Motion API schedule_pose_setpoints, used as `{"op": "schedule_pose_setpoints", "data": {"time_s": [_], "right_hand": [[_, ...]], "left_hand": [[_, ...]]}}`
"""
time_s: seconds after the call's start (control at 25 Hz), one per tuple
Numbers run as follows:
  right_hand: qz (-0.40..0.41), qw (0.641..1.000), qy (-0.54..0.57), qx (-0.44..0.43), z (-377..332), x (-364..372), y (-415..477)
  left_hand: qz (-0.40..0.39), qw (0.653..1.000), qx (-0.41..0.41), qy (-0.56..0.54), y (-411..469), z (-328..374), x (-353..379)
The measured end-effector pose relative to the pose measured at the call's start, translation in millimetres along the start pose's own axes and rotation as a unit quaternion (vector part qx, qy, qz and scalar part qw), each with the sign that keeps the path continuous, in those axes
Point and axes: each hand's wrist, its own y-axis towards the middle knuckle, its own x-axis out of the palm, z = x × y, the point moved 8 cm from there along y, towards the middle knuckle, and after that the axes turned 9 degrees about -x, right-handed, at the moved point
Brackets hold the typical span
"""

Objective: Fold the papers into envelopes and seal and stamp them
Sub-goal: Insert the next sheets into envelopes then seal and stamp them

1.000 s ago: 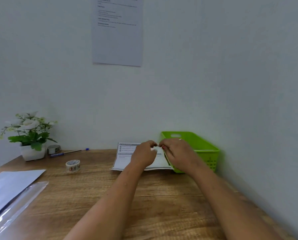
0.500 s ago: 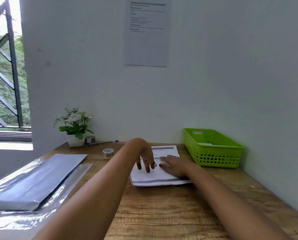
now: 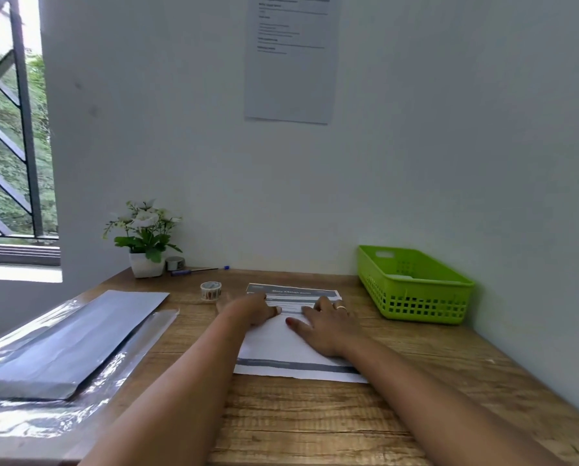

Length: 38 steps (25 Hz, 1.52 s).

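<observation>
A white printed paper [image 3: 274,348] with grey bands lies on the wooden desk [image 3: 315,418] in the middle, its near part folded up over the rest. My left hand [image 3: 251,311] rests on the fold's left side with fingers curled down on the sheet. My right hand [image 3: 325,326] lies flat on the fold's right side, fingers spread, a ring on one finger. A grey envelope stack [image 3: 69,341] sits in clear plastic wrap at the left. A small roll of patterned tape [image 3: 211,290] stands just beyond my left hand.
A green plastic basket [image 3: 412,287] stands at the right against the wall. A potted white flower [image 3: 145,243], a small tin [image 3: 175,263] and a blue pen [image 3: 197,271] line the back edge. A window is at the far left; a sheet [image 3: 290,58] hangs on the wall.
The paper came toward me from beside the basket and its near part was folded over. Both hands went from pinching its far edge to pressing down on it. The view swung left.
</observation>
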Motion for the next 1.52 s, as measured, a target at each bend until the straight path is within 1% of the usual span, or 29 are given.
{"op": "schedule_pose_setpoints", "data": {"time_s": [0.12, 0.16, 0.24, 0.32, 0.36, 0.48, 0.56, 0.6, 0.64, 0.72, 0.8, 0.84, 0.92, 1.04, 1.12, 1.2, 1.24, 1.36, 1.4, 1.48, 1.52], "right_hand": [[-0.022, 0.999, 0.024, 0.017, 12, -1, 14], [-0.03, 0.998, 0.031, 0.034, 21, -3, 19], [-0.041, 0.996, 0.043, 0.073, 47, -2, 34], [-0.018, 0.99, 0.093, 0.103, 68, 1, 45], [-0.007, 0.986, 0.131, 0.106, 73, 2, 48], [0.022, 0.964, 0.254, 0.073, 77, -1, 52], [0.049, 0.935, 0.342, 0.077, 89, 1, 53], [0.06, 0.923, 0.371, 0.081, 95, 2, 53], [0.069, 0.918, 0.382, 0.08, 98, 2, 54], [0.083, 0.934, 0.337, 0.078, 98, 1, 55], [0.127, 0.943, 0.302, 0.054, 95, -4, 57], [0.157, 0.938, 0.306, 0.04, 93, -9, 57], [0.204, 0.932, 0.298, 0.022, 88, -19, 54], [0.249, 0.926, 0.282, 0.039, 89, -34, 44], [0.273, 0.923, 0.268, 0.044, 92, -46, 36], [0.276, 0.925, 0.258, 0.033, 94, -49, 33], [0.263, 0.933, 0.246, 0.021, 91, -48, 32], [0.186, 0.967, 0.173, -0.022, 72, -37, 37], [0.178, 0.973, 0.145, -0.035, 65, -36, 38], [0.208, 0.972, 0.099, -0.052, 51, -46, 37], [0.229, 0.968, 0.088, -0.057, 47, -51, 35]], "left_hand": [[0.04, 0.999, -0.004, 0.004, -3, -5, -2], [0.061, 0.998, -0.002, 0.004, -3, -6, -3], [0.073, 0.997, 0.01, -0.004, -1, -7, -5], [0.089, 0.996, 0.024, -0.022, 4, -7, -9], [0.097, 0.994, 0.029, -0.044, 6, -7, -12], [0.119, 0.983, 0.037, -0.135, 21, -11, -20], [0.089, 0.967, 0.058, -0.234, 31, -12, -20], [0.068, 0.951, 0.073, -0.292, 35, -11, -19], [0.057, 0.934, 0.088, -0.342, 37, -11, -20], [0.064, 0.902, 0.111, -0.413, 37, -12, -27], [0.087, 0.869, 0.125, -0.471, 32, -16, -34], [0.095, 0.854, 0.133, -0.493, 28, -17, -37], [0.114, 0.836, 0.147, -0.516, 18, -17, -43], [0.104, 0.809, 0.156, -0.557, 10, -15, -45], [0.103, 0.805, 0.154, -0.563, 4, -13, -45], [0.111, 0.812, 0.153, -0.553, -1, -9, -48], [0.107, 0.811, 0.158, -0.554, -4, -6, -49], [0.069, 0.786, 0.187, -0.585, -15, 5, -51], [0.057, 0.78, 0.193, -0.593, -16, 8, -52], [0.045, 0.775, 0.201, -0.598, -19, 11, -53], [0.06, 0.781, 0.203, -0.588, -19, 11, -55]]}}
